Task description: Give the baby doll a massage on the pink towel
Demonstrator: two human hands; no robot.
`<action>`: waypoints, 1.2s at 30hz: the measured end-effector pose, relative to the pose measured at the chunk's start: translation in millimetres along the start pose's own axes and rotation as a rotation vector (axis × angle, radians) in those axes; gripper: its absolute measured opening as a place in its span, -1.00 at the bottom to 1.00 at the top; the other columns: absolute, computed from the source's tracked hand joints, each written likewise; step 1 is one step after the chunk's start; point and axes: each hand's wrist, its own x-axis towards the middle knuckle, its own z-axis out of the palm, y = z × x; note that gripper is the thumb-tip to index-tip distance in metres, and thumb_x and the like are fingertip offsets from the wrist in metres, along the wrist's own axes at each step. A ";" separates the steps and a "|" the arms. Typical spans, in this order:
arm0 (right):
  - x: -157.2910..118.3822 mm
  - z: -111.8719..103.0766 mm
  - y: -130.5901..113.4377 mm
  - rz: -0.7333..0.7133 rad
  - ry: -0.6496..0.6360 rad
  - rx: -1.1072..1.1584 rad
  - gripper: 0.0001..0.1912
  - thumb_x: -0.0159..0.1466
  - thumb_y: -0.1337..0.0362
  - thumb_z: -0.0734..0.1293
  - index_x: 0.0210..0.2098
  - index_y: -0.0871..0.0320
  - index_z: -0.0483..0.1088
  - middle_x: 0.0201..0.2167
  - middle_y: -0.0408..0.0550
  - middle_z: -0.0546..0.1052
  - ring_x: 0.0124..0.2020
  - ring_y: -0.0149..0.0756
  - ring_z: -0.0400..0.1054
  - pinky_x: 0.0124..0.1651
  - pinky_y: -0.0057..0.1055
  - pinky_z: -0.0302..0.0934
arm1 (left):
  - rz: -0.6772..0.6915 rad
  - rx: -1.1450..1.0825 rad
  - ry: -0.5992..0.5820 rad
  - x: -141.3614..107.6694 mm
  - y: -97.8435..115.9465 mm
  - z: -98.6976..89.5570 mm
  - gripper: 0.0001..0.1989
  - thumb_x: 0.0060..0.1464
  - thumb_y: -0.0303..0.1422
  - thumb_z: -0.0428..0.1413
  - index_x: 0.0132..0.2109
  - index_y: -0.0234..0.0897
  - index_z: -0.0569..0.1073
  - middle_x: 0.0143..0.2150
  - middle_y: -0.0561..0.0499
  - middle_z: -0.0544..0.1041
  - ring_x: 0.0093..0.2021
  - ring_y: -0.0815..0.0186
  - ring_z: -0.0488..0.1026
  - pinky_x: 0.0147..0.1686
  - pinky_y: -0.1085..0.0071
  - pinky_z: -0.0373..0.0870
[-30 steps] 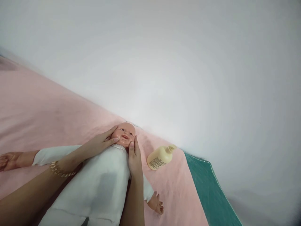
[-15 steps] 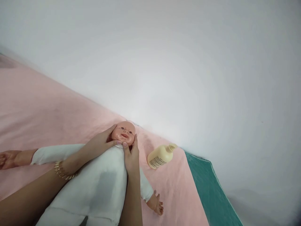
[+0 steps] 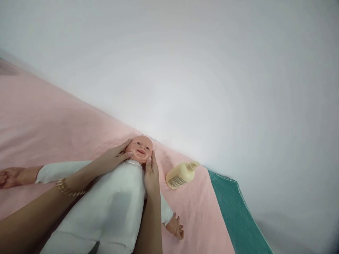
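Centrally, one doll [image 3: 119, 197], face up on a pink sheet [image 3: 66, 123], its head near the white wall [image 3: 185, 70]. Around it: one pale yellow bottle [image 3: 178, 176], printed label, spouted top, well clear of the right hand [image 3: 151, 174] and near the wall; one green surface [image 3: 238, 211], beyond the sheet's edge at the right. On the doll: white clothing with a grey patch on the front, arms spread wide, one doll hand [image 3: 13, 176] at the far left, the other [image 3: 175, 226] below the bottle.

In the way: the left forearm, with a beaded bracelet [image 3: 69, 188], across the doll's sleeve and side; the right forearm, over its other side and part of that sleeve.

Grip: the left hand [image 3: 113, 159] and right hand cup the doll's head from both sides, thumbs parted from fingers, left thumb on the cheek, right thumb at the jaw.

Changed since half a second ago: thumbs, then nearly meeting under the chin, now set apart and higher; lacy collar [image 3: 134, 162] more exposed. Unchanged: bottle, in its same spot.
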 end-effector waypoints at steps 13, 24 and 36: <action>-2.6 2.2 -10.5 0.042 -0.016 0.030 -0.03 0.34 -0.20 0.28 0.49 0.25 -0.07 0.47 0.04 0.07 0.48 -0.12 -0.01 0.46 -0.19 0.00 | -0.021 0.054 -0.015 2.5 -4.3 -2.3 -0.22 0.27 0.14 -0.06 0.48 -0.15 0.16 0.41 -0.02 0.25 0.41 -0.05 0.17 0.34 0.15 0.23; -5.5 10.2 -10.4 0.050 0.003 -0.075 -0.02 0.31 -0.05 0.34 0.50 0.28 -0.15 0.48 0.08 0.06 0.48 -0.08 -0.03 0.49 -0.08 -0.09 | -0.030 -0.060 0.012 3.3 -8.9 11.5 -0.17 0.04 0.01 0.24 0.38 -0.18 0.26 0.29 -0.12 0.42 0.28 -0.03 0.37 0.25 0.17 0.36; -2.4 3.9 -9.6 0.008 -0.028 -0.088 -0.09 0.39 -0.12 0.20 0.49 0.32 -0.14 0.49 0.10 0.00 0.49 -0.09 -0.06 0.49 -0.09 -0.08 | 0.019 0.060 0.037 1.3 2.2 4.4 -0.27 0.20 0.06 0.07 0.40 -0.19 0.28 0.32 -0.07 0.40 0.30 -0.02 0.36 0.24 0.21 0.38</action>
